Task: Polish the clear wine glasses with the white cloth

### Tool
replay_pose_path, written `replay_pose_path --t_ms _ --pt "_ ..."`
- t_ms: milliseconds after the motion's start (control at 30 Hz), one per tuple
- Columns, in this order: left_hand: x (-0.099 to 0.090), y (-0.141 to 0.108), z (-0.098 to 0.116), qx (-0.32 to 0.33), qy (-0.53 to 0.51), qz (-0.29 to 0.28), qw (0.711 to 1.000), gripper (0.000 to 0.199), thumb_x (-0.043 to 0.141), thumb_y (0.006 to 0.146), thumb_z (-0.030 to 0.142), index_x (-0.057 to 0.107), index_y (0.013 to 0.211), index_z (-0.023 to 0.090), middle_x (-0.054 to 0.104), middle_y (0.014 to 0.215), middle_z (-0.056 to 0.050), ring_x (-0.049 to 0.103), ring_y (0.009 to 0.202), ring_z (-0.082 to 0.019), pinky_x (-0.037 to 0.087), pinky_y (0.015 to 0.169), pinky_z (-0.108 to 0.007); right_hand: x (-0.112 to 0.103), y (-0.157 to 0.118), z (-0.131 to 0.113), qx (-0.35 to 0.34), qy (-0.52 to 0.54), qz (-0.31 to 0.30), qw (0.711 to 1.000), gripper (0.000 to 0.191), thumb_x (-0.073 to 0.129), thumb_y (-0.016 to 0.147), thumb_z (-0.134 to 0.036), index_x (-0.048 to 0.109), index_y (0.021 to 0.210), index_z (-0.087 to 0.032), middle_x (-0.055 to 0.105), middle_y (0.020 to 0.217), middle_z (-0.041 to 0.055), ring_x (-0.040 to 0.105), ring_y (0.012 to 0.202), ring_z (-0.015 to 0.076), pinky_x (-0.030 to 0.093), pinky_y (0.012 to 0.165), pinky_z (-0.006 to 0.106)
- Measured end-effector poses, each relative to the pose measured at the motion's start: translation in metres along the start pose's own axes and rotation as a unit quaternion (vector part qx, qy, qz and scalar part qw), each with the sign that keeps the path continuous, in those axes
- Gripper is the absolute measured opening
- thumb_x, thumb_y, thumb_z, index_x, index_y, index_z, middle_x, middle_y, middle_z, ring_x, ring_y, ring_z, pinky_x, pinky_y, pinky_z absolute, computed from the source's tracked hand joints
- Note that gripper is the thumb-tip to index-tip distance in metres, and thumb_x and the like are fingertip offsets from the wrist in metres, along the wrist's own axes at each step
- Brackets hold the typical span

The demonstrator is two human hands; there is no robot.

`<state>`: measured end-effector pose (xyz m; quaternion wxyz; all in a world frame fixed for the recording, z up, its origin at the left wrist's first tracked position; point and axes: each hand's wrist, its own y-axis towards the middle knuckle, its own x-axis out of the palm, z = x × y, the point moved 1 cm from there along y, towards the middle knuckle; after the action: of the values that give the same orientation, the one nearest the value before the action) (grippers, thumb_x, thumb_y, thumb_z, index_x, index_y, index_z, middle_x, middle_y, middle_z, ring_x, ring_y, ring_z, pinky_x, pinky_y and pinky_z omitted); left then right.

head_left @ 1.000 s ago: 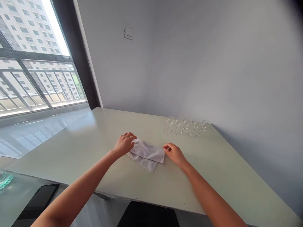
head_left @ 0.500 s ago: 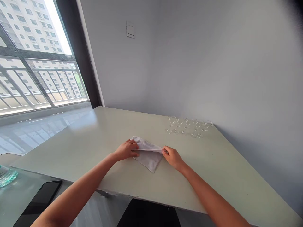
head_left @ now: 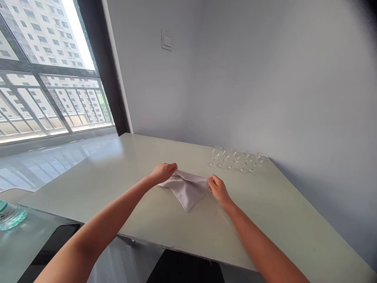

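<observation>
A pale grey-pink cloth (head_left: 188,189) is stretched between my two hands over the pale tabletop (head_left: 141,224). My left hand (head_left: 164,173) pinches its upper left part, fingers closed on the fabric. At the right corner my right hand (head_left: 218,188) grips the cloth between thumb and fingers. The top edge is raised and pulled fairly straight, with a fold below it. One pointed corner hangs toward me, its tip at or near the table surface. Behind my right hand, several clear stemmed glasses (head_left: 234,158) stand grouped near the back edge.
At the lower left, a black phone (head_left: 50,251) and a clear bottle with a greenish tint (head_left: 11,215) rest on a glass-like lower surface. The grey wall (head_left: 265,78) borders the table behind and at right. A black seat (head_left: 185,267) shows below the front edge.
My left hand has moved up and right, now pinching the cloth instead of lying spread on it. The cloth's upper edge is lifted and pulled taut. The view has shifted slightly.
</observation>
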<state>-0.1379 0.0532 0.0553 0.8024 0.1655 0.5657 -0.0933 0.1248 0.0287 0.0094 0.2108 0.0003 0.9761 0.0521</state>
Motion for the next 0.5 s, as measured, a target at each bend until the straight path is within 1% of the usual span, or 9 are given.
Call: replay_pose_path --t_ms 33,67,100,200,267,333,367,433,500 --pt "-0.001 0.001 0.0 -0.009 -0.006 -0.016 1.0 0.028 0.03 0.084 0.024 0.056 0.092 0.026 0.061 0.076 0.001 0.054 0.068 -0.014 0.038 0.056 -0.024 0.0 0.0 0.001 0.002 0.011 -0.001 1.0 0.013 0.04 0.071 -0.029 0.047 0.065 -0.019 0.034 0.054 -0.0058 0.03 0.047 0.0088 0.028 0.045 0.02" --pt "-0.003 0.001 0.0 -0.011 -0.01 -0.018 1.0 0.027 0.03 0.084 0.025 0.056 0.093 0.027 0.061 0.076 0.002 0.054 0.068 -0.014 0.037 0.055 -0.023 0.0 0.0 0.001 0.002 0.023 -0.001 1.0 0.013 0.04 0.071 -0.029 0.047 0.066 -0.019 0.035 0.055 -0.0055 0.031 0.048 0.0089 0.029 0.045 0.02" --pt "-0.004 0.001 0.001 -0.004 -0.007 -0.008 1.0 0.027 0.029 0.085 0.025 0.055 0.094 0.027 0.061 0.078 0.002 0.054 0.069 -0.014 0.038 0.056 -0.023 0.0 0.0 0.001 0.003 0.032 -0.001 0.999 0.013 0.04 0.071 -0.029 0.047 0.066 -0.019 0.036 0.056 -0.0052 0.031 0.049 0.0089 0.031 0.045 0.02" --pt "-0.008 0.0 0.003 0.05 0.044 0.032 0.997 0.027 0.03 0.085 0.021 0.057 0.089 0.025 0.062 0.079 0.001 0.054 0.073 -0.014 0.039 0.066 -0.026 -0.002 0.002 -0.002 0.002 0.035 0.004 0.999 0.013 0.042 0.071 -0.029 0.048 0.066 -0.019 0.038 0.055 -0.0053 0.033 0.048 0.0087 0.032 0.045 0.021" --pt "-0.011 0.001 0.005 0.084 0.09 0.079 0.989 0.027 0.032 0.084 0.019 0.058 0.085 0.022 0.063 0.083 -0.002 0.053 0.078 -0.015 0.038 0.072 -0.029 -0.002 0.002 -0.007 -0.013 0.014 0.017 1.0 0.014 0.042 0.073 -0.029 0.049 0.067 -0.019 0.041 0.056 -0.005 0.034 0.046 0.0084 0.032 0.045 0.021" --pt "-0.011 0.001 0.006 0.108 0.108 0.14 0.978 0.026 0.033 0.085 0.018 0.059 0.085 0.021 0.062 0.089 -0.004 0.051 0.082 -0.016 0.038 0.074 -0.031 -0.001 0.0 -0.015 -0.054 -0.019 0.035 0.998 0.016 0.041 0.076 -0.029 0.051 0.07 -0.018 0.046 0.06 -0.0032 0.038 0.048 0.0091 0.033 0.047 0.022" --pt "-0.011 -0.001 0.005 0.122 0.104 0.159 0.974 0.026 0.033 0.085 0.017 0.059 0.086 0.021 0.062 0.092 -0.005 0.05 0.083 -0.016 0.038 0.074 -0.031 0.001 -0.003 -0.019 -0.086 -0.036 0.042 0.995 0.016 0.041 0.077 -0.029 0.052 0.072 -0.018 0.05 0.064 -0.0015 0.042 0.052 0.0102 0.035 0.048 0.022" --pt "-0.007 -0.006 0.001 0.153 0.089 0.16 0.971 0.026 0.034 0.084 0.016 0.059 0.085 0.02 0.062 0.093 -0.005 0.05 0.083 -0.016 0.039 0.074 -0.03 0.006 -0.011 -0.025 -0.161 -0.073 0.038 0.984 0.016 0.041 0.08 -0.026 0.055 0.078 -0.018 0.056 0.076 0.003 0.049 0.066 0.0141 0.039 0.054 0.024" --pt "0.0 -0.015 -0.006 0.178 0.071 0.132 0.972 0.024 0.036 0.082 0.014 0.059 0.083 0.02 0.062 0.094 -0.004 0.05 0.084 -0.015 0.04 0.075 -0.03 0.013 -0.022 -0.027 -0.237 -0.111 0.001 0.965 0.016 0.041 0.082 -0.023 0.057 0.081 -0.019 0.058 0.085 0.006 0.05 0.081 0.0171 0.042 0.064 0.027"
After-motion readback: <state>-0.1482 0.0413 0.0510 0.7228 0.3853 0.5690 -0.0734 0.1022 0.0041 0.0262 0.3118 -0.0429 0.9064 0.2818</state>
